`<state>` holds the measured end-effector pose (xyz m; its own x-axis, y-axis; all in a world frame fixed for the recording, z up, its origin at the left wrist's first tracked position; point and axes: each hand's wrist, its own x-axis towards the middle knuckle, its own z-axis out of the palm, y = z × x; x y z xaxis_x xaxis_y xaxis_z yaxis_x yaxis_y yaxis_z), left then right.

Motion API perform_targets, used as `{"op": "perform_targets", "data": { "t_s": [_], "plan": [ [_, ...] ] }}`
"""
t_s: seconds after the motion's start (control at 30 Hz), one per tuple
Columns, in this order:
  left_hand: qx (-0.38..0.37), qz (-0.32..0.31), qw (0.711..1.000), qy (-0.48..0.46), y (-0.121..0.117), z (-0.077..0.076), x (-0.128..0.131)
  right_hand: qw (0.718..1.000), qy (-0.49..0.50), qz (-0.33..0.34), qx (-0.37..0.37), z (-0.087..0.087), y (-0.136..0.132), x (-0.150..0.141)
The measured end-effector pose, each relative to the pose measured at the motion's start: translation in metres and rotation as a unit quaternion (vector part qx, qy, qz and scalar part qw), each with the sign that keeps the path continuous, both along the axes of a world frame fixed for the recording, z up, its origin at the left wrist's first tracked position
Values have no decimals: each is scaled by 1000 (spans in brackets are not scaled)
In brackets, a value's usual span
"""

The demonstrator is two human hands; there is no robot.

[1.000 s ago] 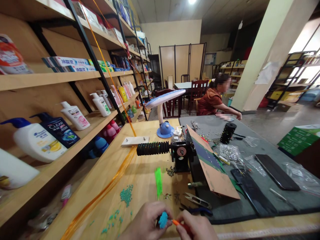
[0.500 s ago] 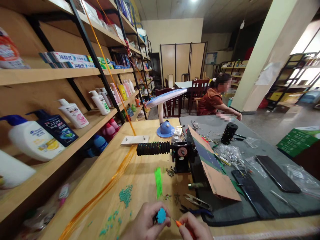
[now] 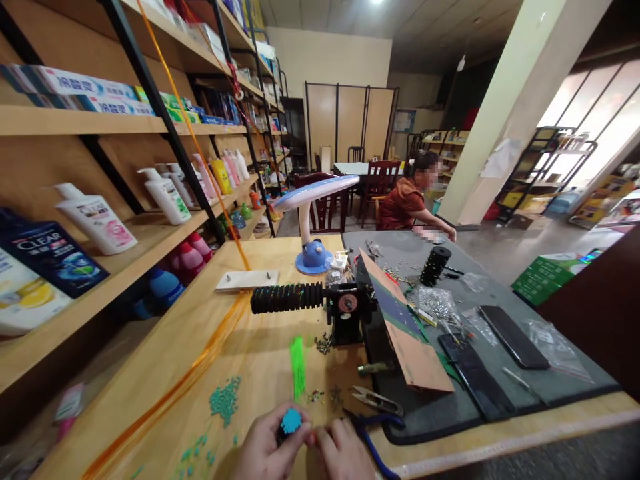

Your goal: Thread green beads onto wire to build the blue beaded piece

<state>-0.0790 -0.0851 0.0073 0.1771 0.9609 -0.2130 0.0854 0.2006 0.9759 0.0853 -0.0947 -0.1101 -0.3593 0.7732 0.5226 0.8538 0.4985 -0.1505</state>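
My left hand (image 3: 265, 448) is closed around a small turquoise piece with a scalloped round end (image 3: 291, 421), which faces up between thumb and fingers. Close beside it, fingertips almost meeting, is my right hand (image 3: 343, 451), also closed. A bit of an orange-handled thin tool (image 3: 311, 438) shows at its fingertips; the rest is hidden. Blue-handled pliers (image 3: 373, 448) lie by the right hand, with thread snips (image 3: 377, 400) just beyond. Ahead of the hands are a bundle of bright green strands (image 3: 297, 367) and a scatter of small turquoise pieces (image 3: 225, 400).
A black ridged spool (image 3: 287, 298) on a stand (image 3: 347, 323) and a blue lamp (image 3: 314, 257) stand ahead. Orange threads (image 3: 200, 363) run along the left. A cardboard sheet (image 3: 415, 347) and phones (image 3: 514, 337) lie on the grey mat. Shelves line the left; a person (image 3: 403, 203) sits beyond.
My view has turned right, so things appear shifted left. My right hand has come closer to the left one, and its orange tool, plainly visible before, is now mostly hidden.
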Motion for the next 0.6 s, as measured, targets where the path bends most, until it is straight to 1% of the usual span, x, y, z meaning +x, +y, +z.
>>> {"op": "perform_targets", "data": {
  "t_s": [0.07,0.1,0.13,0.2,0.27,0.33,0.4,0.47,0.6],
  "plan": [
    [-8,2,1000,-9,-2,2,-1,999,17,27,18,7,-2,14],
    [-12,2,1000,-12,-3,3,-2,999,23,37,26,13,-4,26],
    [-15,4,1000,-14,-3,3,-3,998,15,40,51,22,-5,40],
    [-20,7,1000,-20,-2,2,-4,997,-22,23,71,42,-7,68],
    [-26,11,999,-32,-1,0,-4,992,-71,2,105,59,-8,90],
    [-30,17,999,-41,0,0,-3,985,-105,-3,135,67,-7,100],
    [-34,23,998,-47,1,1,0,981,-120,0,153,65,-5,102],
    [-34,41,997,-53,0,3,3,980,-112,2,163,56,-2,101],
    [-30,90,993,-63,-1,7,8,987,-41,14,157,36,4,109]
  ]
}}
